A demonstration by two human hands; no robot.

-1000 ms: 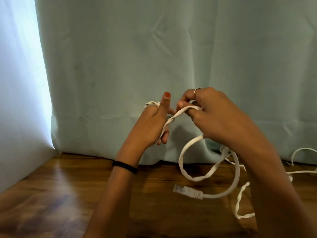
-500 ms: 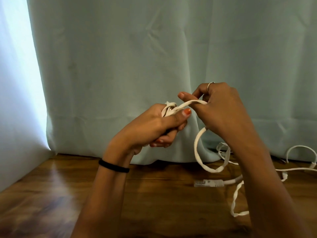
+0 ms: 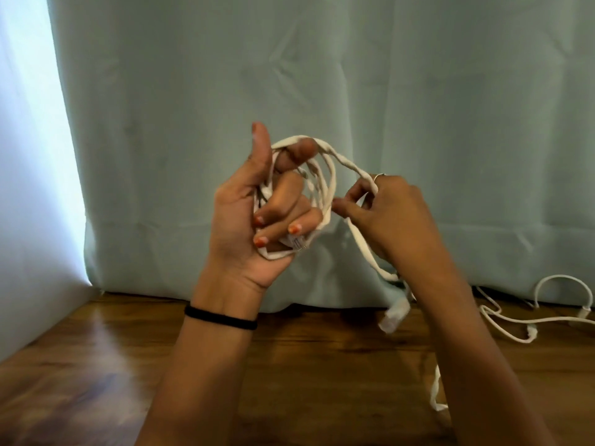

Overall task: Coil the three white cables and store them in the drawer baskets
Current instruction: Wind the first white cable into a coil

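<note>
A flat white cable [image 3: 325,185] is wound in several loops around the fingers of my left hand [image 3: 257,214], which is turned palm towards me with the thumb up and the fingers curled over the coil. One plug [image 3: 296,243] pokes out under those fingers. My right hand [image 3: 392,214] pinches the free strand just right of the coil. The strand drops behind my right wrist to the other plug [image 3: 395,313], which hangs blurred above the floor. More white cable [image 3: 502,320] lies on the floor at the right. No drawer or basket is in view.
A pale green curtain [image 3: 322,75] hangs straight ahead down to the wooden floor [image 3: 96,365]. A white wall [image 3: 29,188] closes the left side. A twisted strip of white cable [image 3: 436,394] lies by my right forearm.
My left hand has turned palm up and opened out, showing the loops around its fingers. My right hand has dropped lower, and the free plug has lifted off the floor.
</note>
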